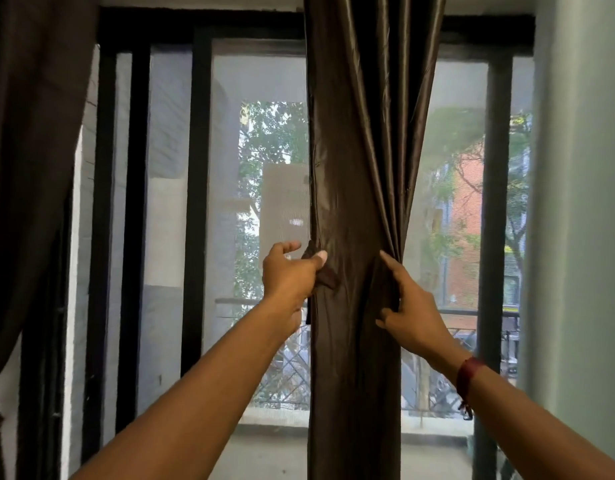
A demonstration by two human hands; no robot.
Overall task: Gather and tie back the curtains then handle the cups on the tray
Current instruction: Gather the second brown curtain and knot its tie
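Note:
A dark brown satin curtain (361,150) hangs bunched into a narrow column in front of the window. My left hand (288,275) pinches a small strip of the same brown fabric (328,277) against the curtain's left edge at about mid height. My right hand (410,303) grips the curtain's right edge, fingers curled into the folds and thumb pointing up. A second dark curtain (32,150) hangs at the far left, pulled aside. No cups or tray are in view.
Behind the curtains stands a black-framed sliding window (198,202) with a mesh screen; trees, buildings and a balcony railing show outside. A pale wall (579,202) runs down the right side. A red thread bracelet (467,374) circles my right wrist.

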